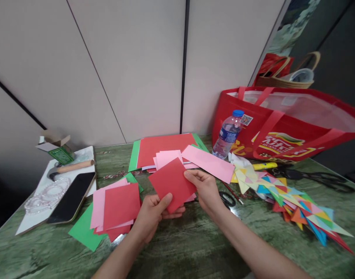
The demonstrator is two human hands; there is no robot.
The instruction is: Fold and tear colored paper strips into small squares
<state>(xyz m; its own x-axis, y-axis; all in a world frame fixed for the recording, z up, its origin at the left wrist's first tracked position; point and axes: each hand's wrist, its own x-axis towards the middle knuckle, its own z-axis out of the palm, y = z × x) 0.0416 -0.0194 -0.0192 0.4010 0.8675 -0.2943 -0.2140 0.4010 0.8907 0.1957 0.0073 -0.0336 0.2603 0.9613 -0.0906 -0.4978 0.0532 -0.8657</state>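
Observation:
I hold a red paper square [171, 182] above the green table with both hands. My left hand [152, 217] pinches its lower corner, thumb on top. My right hand [205, 188] grips its right edge between thumb and fingers. A little pink paper shows behind the red square at the right. To the left lies a stack of red and pink squares [116, 207] on a green sheet [84, 232]. Behind the held square lie pink squares [167, 157], a long pink strip [208, 162] and large red and green sheets [162, 147].
A chain of folded multicoloured paper triangles [293, 205] stretches to the right. A water bottle [228, 133] and a red tote bag [288, 124] stand at the back right. Scissors [228, 198] lie by my right hand, another pair [323, 178] farther right. A phone [71, 197], beads and a hammer lie at the left.

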